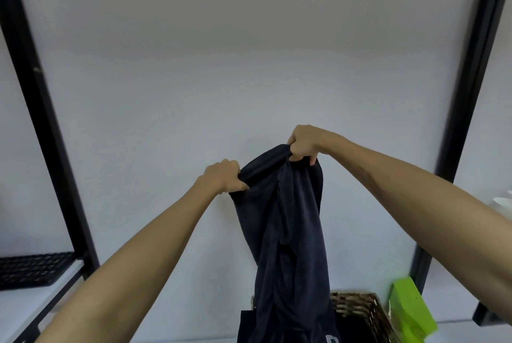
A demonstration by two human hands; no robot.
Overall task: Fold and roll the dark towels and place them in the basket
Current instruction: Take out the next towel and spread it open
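A dark navy towel (288, 232) hangs in the air in front of a pale wall. My left hand (224, 176) grips its upper edge on the left. My right hand (303, 146) grips the same edge a little higher and to the right. The cloth drops in loose folds down to a woven wicker basket (363, 308) at the bottom of the view. The towel's lower end covers the basket's left part, and dark cloth lies inside the basket.
Black metal shelf posts (41, 110) stand at the left and right. A black perforated shelf (33, 268) sits low left. A bright green object (410, 312) stands right of the basket, and white dishes (502, 201) show at the right edge.
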